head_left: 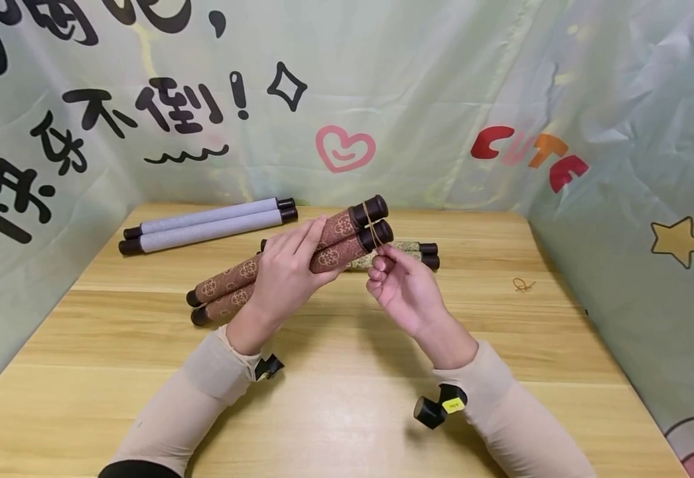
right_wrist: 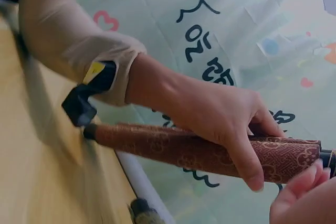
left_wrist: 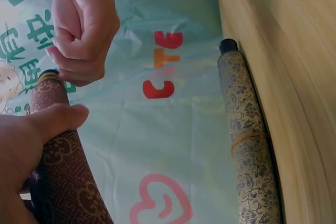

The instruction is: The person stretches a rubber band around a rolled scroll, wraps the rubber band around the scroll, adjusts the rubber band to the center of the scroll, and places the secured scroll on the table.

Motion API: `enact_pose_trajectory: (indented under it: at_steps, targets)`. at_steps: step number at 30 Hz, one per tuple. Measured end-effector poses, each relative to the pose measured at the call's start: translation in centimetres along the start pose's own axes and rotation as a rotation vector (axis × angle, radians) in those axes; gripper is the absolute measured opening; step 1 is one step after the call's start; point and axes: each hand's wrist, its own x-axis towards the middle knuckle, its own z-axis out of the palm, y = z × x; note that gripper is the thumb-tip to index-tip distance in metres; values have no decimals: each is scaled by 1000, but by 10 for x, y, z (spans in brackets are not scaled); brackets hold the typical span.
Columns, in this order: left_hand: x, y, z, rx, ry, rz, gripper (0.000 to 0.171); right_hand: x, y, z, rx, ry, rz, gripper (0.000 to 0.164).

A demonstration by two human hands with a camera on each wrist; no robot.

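Note:
A pair of reddish-brown patterned scrolls [head_left: 227, 280] with dark knob ends is held tilted over the table, the right ends higher. My left hand [head_left: 290, 265] grips both scrolls from above, its thumb along the near side. A thin tan rubber band [head_left: 371, 224] loops around the dark knobs at the right ends. There my right hand [head_left: 409, 292] pinches the band at its lower side, fingers curled in. The left wrist view shows one brown scroll [left_wrist: 68, 156] under the left thumb, with the right hand [left_wrist: 86, 35] at its tip.
Two pale lavender scrolls [head_left: 215, 229] lie at the table's back left. Behind the held pair lie yellowish floral scrolls [head_left: 409, 246]; a band [left_wrist: 247, 141] circles them. A loose rubber band [head_left: 523, 285] rests at the right. Printed cloth [head_left: 430, 99] walls the table's back and sides.

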Motion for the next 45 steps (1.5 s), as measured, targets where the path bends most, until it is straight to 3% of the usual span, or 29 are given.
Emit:
enact_pose_trajectory:
  at_steps: [6,11,17,26,32,45]
  targets:
    - [-1,-3,-1,31,-30,-20,87,-1,-6,2,-171,82,-144,22]
    - [-1,-5,0,61,-51,1,90,-2,-11,2,-361,81,-292,21]
    - [-2,-3,3,84,-84,10,88,-3,-18,2,-613,94,-440,8]
    - [-6,0,7,139,-140,27,90,-4,-26,-3,-1047,110,-615,16]
    - [-10,2,11,180,-161,34,88,-3,-26,-5,-1254,137,-725,14]
    - [-18,10,21,199,-290,38,92,3,-18,-12,-1823,266,-897,16]
